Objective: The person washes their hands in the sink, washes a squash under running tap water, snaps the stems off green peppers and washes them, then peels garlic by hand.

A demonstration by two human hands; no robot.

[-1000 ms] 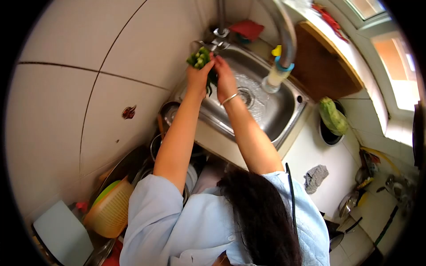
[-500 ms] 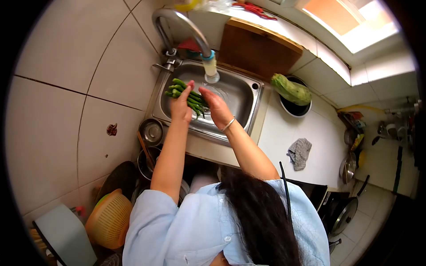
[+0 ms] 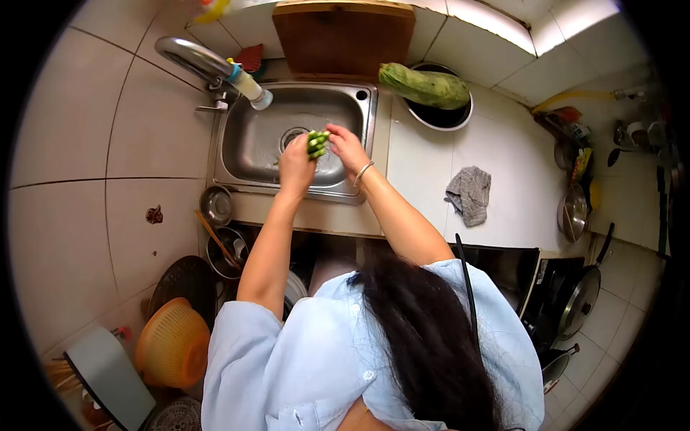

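Observation:
My left hand point(image 3: 295, 167) is wrapped around a bunch of slender green peppers point(image 3: 316, 144) over the sink point(image 3: 244, 154). Their pale, rounded ends point toward my right hand point(image 3: 348, 151), and the rest of the bunch is mostly hidden behind my left fingers. A bracelet circles my right wrist. The fingers of that hand are apart and slightly bent, with the tips close beside the pepper ends; whether they touch is unclear. Behind my hands lies the drain point(image 3: 293, 135). The faucet point(image 3: 195, 59), with a filter nozzle point(image 3: 253, 92), leans over the basin's left back corner.
A large green gourd point(image 3: 424, 86) rests across a pot point(image 3: 440, 123) right of the sink. On the counter lies a grey cloth point(image 3: 470, 195). A wooden board point(image 3: 343, 39) leans behind the sink. Metal bowls point(image 3: 216, 206) and an orange colander point(image 3: 172, 343) stand at left.
The bunch has turned so its ends face my right hand, which has moved from a flatter pose to bent fingers beside them. My view has shifted, bringing the sink lower and further left.

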